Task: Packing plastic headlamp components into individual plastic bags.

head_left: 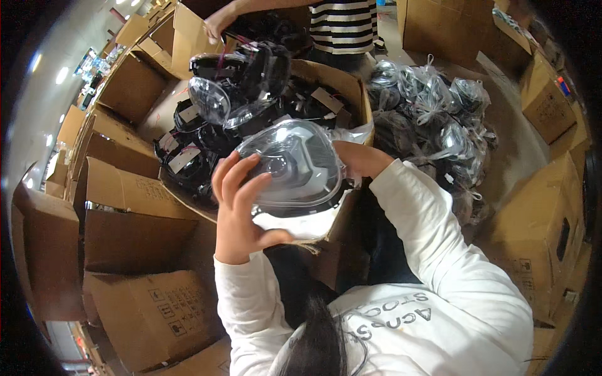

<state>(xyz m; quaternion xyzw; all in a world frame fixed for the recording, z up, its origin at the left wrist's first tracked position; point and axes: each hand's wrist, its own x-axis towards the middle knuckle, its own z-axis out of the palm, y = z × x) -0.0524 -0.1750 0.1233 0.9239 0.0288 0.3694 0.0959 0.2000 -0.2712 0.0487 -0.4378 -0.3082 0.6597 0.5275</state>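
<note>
The open brown cardboard box (342, 81) is packed with black masks (207, 141), leaving little room inside. Stacked cardboard cartons (125, 232) crowd the left; knotted clear plastic bags (439, 106) block the right.

Two hands hold one clear domed cover — the left hand (237, 213) and the right hand (359, 158) on the clear cover (295, 164). A second clear cover (210, 99) sits atop the open carton (342, 81) of black parts, too jumbled to count. One other person's hand (217, 25) shows. Bagged bundles (433, 106) lie in one heap — too many to count exactly. Cardboard boxes (135, 232) number at least ten.
</note>
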